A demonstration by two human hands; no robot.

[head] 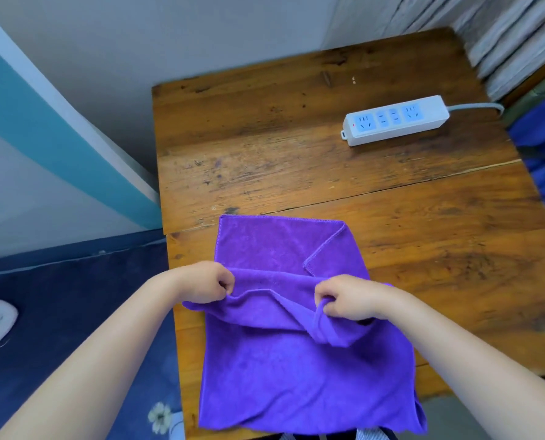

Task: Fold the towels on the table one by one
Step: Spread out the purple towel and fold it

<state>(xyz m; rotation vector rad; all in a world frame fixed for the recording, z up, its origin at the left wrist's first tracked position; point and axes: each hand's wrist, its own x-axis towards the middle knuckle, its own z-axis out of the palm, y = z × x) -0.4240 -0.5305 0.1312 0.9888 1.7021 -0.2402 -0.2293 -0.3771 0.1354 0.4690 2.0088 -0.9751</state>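
You are partway through one fold: your left hand (207,282) and right hand (349,301) each pinch a bunched ridge across the purple towel (284,369) at lower centre, fingers curled tight on the cloth, and the fold looks unfinished. It lies on a worn wooden table (296,147) with a white power strip (395,120) at upper right; blue cloth (544,154) at the right edge may be more towels, and a blue floor shows at left.

My white power strip (395,120) lies on the far right part of the wooden desk (265,147), its grey cable (474,106) trailing off the desk's right edge.
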